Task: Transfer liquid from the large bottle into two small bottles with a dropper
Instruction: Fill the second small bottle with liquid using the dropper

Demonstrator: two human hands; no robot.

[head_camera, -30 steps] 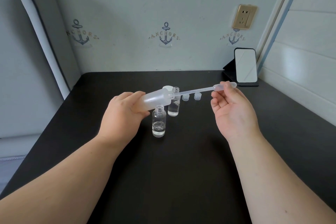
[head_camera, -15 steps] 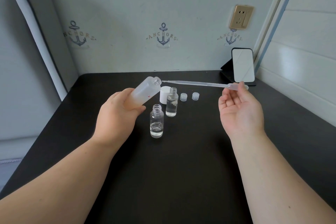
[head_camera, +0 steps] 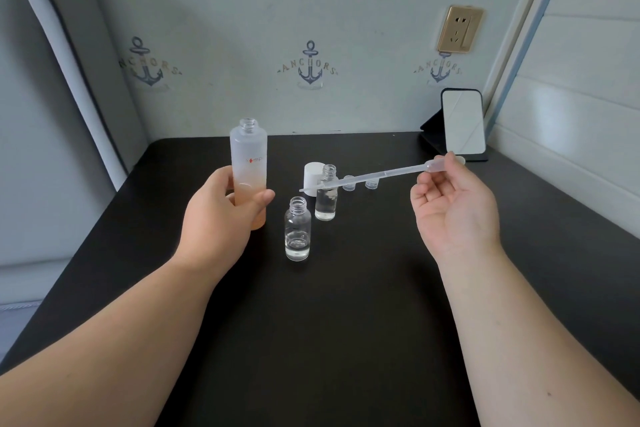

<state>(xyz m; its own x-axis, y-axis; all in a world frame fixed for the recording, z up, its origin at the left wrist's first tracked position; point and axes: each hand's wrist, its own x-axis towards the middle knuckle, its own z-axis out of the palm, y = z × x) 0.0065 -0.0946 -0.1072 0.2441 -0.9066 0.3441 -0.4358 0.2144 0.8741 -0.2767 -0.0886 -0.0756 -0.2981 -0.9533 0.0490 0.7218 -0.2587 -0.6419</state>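
The left hand (head_camera: 221, 218) has its fingers curled round the lower half of the large bottle (head_camera: 248, 170), at about ten o'clock from the middle of the bench (head_camera: 346, 322). The bottle stands upright, uncapped, frosted, tinted orange toward the base; whether it rests on the bench or is just lifted I cannot tell. It looks stiff and smooth, likely slippery if wet, so a full wrap low on the body seems the safest hold.

At twelve o'clock stand two small bottles, clear and open-mouthed: the near bottle (head_camera: 297, 229) with a little liquid at the bottom, the far bottle (head_camera: 326, 194) just behind it at one o'clock, holding more. They look light, narrow-based and easy to tip; steadying one by its shoulder would help. A white cap (head_camera: 313, 177) stands behind the far bottle, and two small caps (head_camera: 360, 183) lie further right.

The dropper (head_camera: 367, 178) lies nearly level above the far bottle, its tip pointing to nine o'clock. The right hand (head_camera: 453, 204) pinches its bulb between thumb and fingertips, the other fingers relaxed. The dropper is thin, soft and springy, so any squeeze will likely release liquid; the bulb is the place to hold it, gently.
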